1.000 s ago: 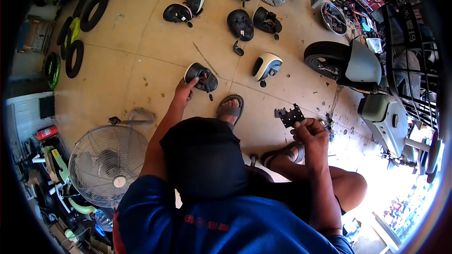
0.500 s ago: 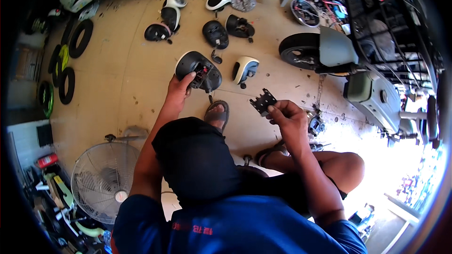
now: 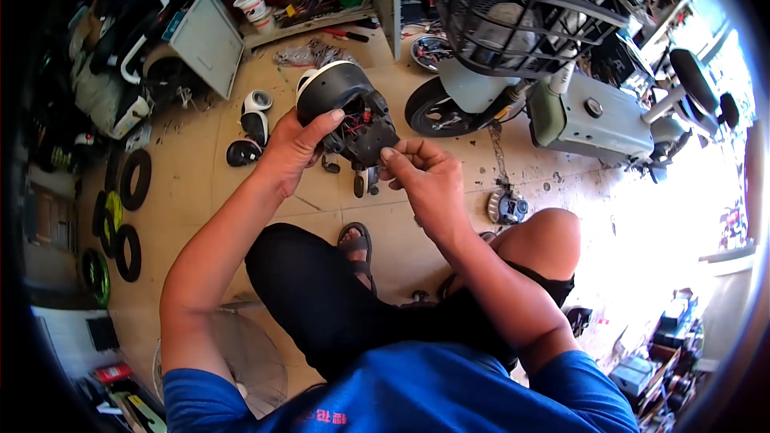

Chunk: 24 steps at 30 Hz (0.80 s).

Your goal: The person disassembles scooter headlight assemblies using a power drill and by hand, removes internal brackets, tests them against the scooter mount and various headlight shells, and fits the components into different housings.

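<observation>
My left hand [image 3: 290,148] grips a rounded black-and-white plastic housing [image 3: 330,95] by its left side, thumb on the rim. Red and dark wires show in the housing's opening. With thumb and fingers, my right hand [image 3: 429,180] pinches the lower right edge of a thin black plate [image 3: 370,144], which lies against the lower part of that opening. Whether the plate is seated or only touching, I cannot tell. Below the housing a small dark piece dangles; it partly overlaps things on the floor behind.
Similar white-and-black housings [image 3: 254,124] lie on the floor at left. An electric scooter [image 3: 589,116] with a black wire basket [image 3: 513,20] stands to the right. Tyres [image 3: 135,180] lie far left, near a fan [image 3: 249,357]. An open cabinet [image 3: 210,44] is ahead, and a round part [image 3: 507,206] sits right.
The housing has come up off the floor area toward me, tilted. My right hand has moved left, bringing the plate from apart to against the housing. The head view has shifted forward.
</observation>
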Tool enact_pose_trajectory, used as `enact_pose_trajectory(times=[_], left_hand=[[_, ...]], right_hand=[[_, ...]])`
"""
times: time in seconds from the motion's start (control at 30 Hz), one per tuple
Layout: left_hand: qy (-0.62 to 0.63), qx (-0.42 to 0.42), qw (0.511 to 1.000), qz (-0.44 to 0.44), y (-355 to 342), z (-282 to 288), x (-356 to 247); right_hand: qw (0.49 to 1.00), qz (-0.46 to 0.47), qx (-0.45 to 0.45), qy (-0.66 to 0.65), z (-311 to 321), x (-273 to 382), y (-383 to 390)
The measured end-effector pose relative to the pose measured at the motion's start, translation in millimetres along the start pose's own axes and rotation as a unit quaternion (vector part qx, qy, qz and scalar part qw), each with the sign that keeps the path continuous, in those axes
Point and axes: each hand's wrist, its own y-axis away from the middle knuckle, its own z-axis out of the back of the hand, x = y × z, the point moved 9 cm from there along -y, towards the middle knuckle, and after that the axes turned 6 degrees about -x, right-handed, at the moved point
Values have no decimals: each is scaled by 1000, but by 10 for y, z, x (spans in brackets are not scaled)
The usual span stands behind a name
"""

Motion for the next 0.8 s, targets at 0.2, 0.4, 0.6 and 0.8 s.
enact_pose_trajectory(times=[0.2,0.4,0.6,0.8], left_hand=[[2,15,1000,-16,101,-413,-35],[16,5,1000,-19,98,-548,157],[29,-2,999,-32,95,-536,206],[52,-9,999,-2,23,-539,280]], right_hand=[[998,-14,-43,-41,232,29,-37],[996,-27,-74,-44,375,-4,-84],[996,-12,-79,-45,361,-25,-112],[995,-15,-90,-49,374,23,-104]])
